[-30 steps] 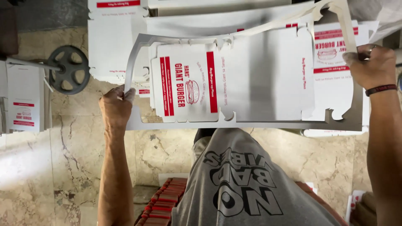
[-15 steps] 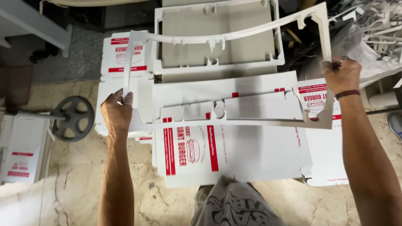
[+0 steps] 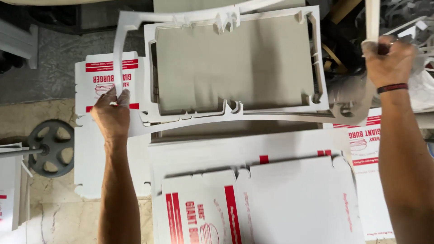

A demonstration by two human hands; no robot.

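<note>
Fingers of our left hand (image 3: 110, 115) pinch one side of the die-cut cardboard waste frame (image 3: 118, 49); our right hand (image 3: 388, 61) clenches its opposite side. We hold it raised above the stacked white-and-red printed box blanks (image 3: 271, 199), beside a grey wheel (image 3: 50, 147).

Thin white die-cut cardboard frame (image 3: 181, 119): right corner motion-blurred, top cut by edge. White red-printed flat carton blank (image 3: 253, 203) cut off at bottom. Right hand (image 3: 389, 61) fingers blurred.

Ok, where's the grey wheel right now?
In the head view, the grey wheel sits at the far left on the marble floor, just left of the left hand's wrist.
</note>
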